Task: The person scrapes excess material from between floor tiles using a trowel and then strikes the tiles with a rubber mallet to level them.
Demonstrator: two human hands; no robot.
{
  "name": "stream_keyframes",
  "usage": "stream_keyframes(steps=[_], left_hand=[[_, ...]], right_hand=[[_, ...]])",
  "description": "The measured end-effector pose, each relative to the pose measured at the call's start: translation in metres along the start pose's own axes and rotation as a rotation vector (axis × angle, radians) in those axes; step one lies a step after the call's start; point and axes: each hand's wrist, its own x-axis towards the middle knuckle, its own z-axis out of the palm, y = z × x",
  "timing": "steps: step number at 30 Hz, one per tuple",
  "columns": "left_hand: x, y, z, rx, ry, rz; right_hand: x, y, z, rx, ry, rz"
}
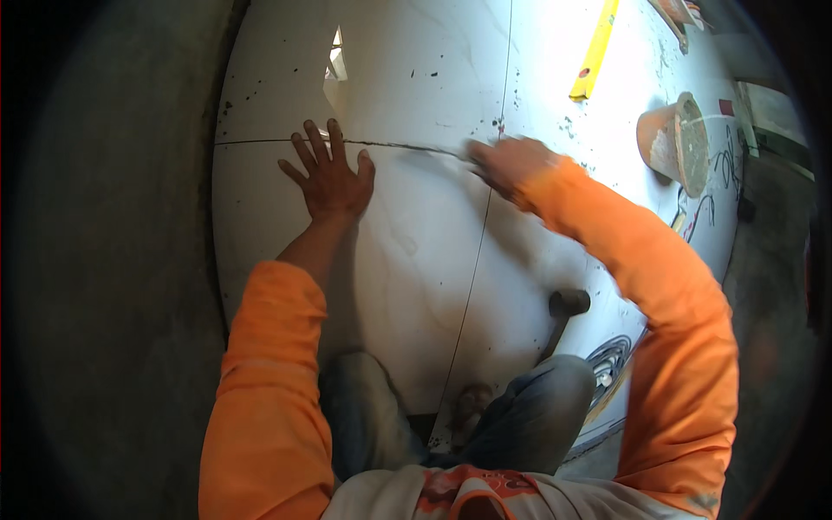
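Note:
My left hand [332,182] lies spread flat on a large white, grey-veined tile [399,243], its fingertips at the joint along the tile's far side. My right hand [511,165] is curled at that same dark joint, to the right, near where it meets a crossing joint. It is slightly blurred, and I cannot make out what its fingers hold. A rubber mallet [569,302] with a dark head lies on the tiles below my right arm, nearer my right knee.
A yellow level [594,48] lies beyond my right hand. A bucket [659,143] with grey residue, cables [724,160], a coiled cable [607,368] and tools [672,17] are at the right. Grey concrete floor [130,260] borders the tiles on the left. My knees are at the near side.

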Motion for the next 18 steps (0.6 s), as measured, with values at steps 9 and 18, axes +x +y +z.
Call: stream_keyframes(steps=[9, 18], left_hand=[[0.000, 0.005, 0.001, 0.042, -0.017, -0.034], [0.000, 0.009, 0.004, 0.033, 0.020, -0.029]], right_hand=[[-0.003, 0.013, 0.016, 0.047, 0.096, -0.030], [-0.012, 0.011, 0.033, 0.134, -0.001, 0.070]])
